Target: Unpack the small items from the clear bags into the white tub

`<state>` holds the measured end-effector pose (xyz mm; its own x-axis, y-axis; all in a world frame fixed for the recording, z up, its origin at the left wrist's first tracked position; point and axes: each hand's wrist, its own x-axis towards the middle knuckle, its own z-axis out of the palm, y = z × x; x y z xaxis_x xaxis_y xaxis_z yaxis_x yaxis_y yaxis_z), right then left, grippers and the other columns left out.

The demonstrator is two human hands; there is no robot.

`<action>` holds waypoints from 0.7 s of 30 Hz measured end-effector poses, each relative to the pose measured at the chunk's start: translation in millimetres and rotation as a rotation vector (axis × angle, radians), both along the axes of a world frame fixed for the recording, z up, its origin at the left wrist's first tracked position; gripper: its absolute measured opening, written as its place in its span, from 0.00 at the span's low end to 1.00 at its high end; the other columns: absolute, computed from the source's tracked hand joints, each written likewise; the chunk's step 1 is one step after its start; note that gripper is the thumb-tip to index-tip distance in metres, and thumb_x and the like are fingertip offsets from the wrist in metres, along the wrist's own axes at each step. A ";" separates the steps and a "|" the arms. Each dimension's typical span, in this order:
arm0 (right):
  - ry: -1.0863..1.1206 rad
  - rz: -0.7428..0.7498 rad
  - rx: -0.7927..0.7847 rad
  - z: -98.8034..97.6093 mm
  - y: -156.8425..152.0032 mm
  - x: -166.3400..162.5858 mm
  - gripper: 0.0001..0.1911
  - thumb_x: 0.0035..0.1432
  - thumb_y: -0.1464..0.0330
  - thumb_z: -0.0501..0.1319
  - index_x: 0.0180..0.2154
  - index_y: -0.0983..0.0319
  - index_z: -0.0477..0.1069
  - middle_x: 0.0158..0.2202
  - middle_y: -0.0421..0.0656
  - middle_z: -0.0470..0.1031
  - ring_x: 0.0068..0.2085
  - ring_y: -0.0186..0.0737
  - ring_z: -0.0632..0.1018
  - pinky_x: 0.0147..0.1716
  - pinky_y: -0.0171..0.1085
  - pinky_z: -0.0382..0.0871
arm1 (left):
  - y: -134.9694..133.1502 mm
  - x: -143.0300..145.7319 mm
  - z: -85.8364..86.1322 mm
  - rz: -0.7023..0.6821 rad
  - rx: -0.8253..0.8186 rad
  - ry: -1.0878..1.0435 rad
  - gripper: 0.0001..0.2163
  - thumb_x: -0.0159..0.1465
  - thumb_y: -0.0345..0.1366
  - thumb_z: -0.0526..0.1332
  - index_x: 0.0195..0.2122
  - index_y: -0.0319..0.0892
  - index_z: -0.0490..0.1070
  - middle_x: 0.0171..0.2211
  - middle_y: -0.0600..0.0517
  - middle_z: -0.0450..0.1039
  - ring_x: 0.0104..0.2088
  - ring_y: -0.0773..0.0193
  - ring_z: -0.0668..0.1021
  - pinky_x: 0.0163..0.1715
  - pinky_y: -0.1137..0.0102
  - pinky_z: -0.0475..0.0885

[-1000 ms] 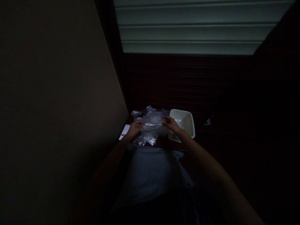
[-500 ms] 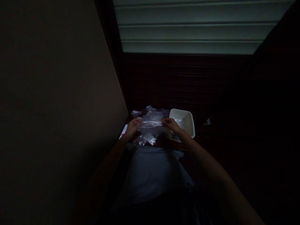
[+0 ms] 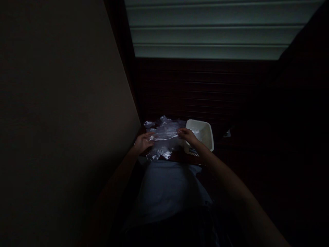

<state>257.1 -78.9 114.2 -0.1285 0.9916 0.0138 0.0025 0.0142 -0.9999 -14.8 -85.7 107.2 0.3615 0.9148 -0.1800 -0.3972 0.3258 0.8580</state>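
Observation:
A clear plastic bag (image 3: 166, 136) is stretched flat between my hands, with bright creases running across it. My right hand (image 3: 187, 134) pinches its right edge, fingertips together. At the left edge, my left hand (image 3: 143, 142) has its thumb and fingers spread apart, with the fingertips at the plastic. More crumpled clear plastic (image 3: 161, 153) lies in front of the bag, and another heap of clear plastic (image 3: 166, 120) sits behind it. Dim light hides the finer detail.
A white plastic bin (image 3: 211, 137) with some clear plastic inside stands just right of my right hand. On the left rises a plain wall (image 3: 77, 103). Dark slatted panelling (image 3: 190, 85) lies beyond, below pale slats (image 3: 205, 34). Grey cloth (image 3: 169, 188) covers my lap.
My left hand has shifted slightly left and down, and its pinch has opened. The bag's creases have slackened a little. My right hand stays nearly in place.

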 end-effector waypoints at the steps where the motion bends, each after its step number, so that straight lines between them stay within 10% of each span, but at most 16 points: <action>1: 0.003 0.003 0.000 1.3 -0.2 -0.3 0.15 0.41 0.64 0.62 0.34 0.64 0.69 0.27 0.41 0.70 0.28 0.31 0.71 0.28 0.33 0.66 | -0.6 -1.9 2.2 -0.042 -0.030 -0.019 0.18 0.51 0.40 0.55 0.41 0.36 0.67 0.38 0.41 0.72 0.37 0.53 0.74 0.37 0.59 0.68; 6: -0.041 0.024 0.034 7.6 -3.0 -4.6 0.14 0.42 0.64 0.61 0.34 0.63 0.69 0.27 0.41 0.70 0.27 0.30 0.70 0.26 0.31 0.65 | -5.2 -1.0 7.0 -0.116 -0.072 0.093 0.20 0.52 0.48 0.54 0.39 0.36 0.68 0.37 0.41 0.71 0.38 0.51 0.74 0.34 0.60 0.68; 13: -0.050 -0.005 0.052 9.1 -7.0 -11.2 0.14 0.43 0.65 0.60 0.35 0.63 0.68 0.26 0.40 0.69 0.26 0.30 0.69 0.21 0.29 0.63 | -12.8 19.4 -8.5 -0.167 0.066 0.280 0.19 0.43 0.31 0.66 0.38 0.40 0.68 0.34 0.50 0.72 0.30 0.66 0.74 0.31 0.73 0.68; 21: 0.036 -0.043 0.027 5.3 -3.9 -6.3 0.14 0.41 0.66 0.61 0.35 0.62 0.68 0.27 0.38 0.68 0.27 0.29 0.69 0.25 0.32 0.66 | -8.9 23.3 -18.7 0.027 0.026 0.085 0.16 0.46 0.31 0.65 0.37 0.39 0.66 0.35 0.49 0.71 0.35 0.62 0.75 0.39 0.66 0.68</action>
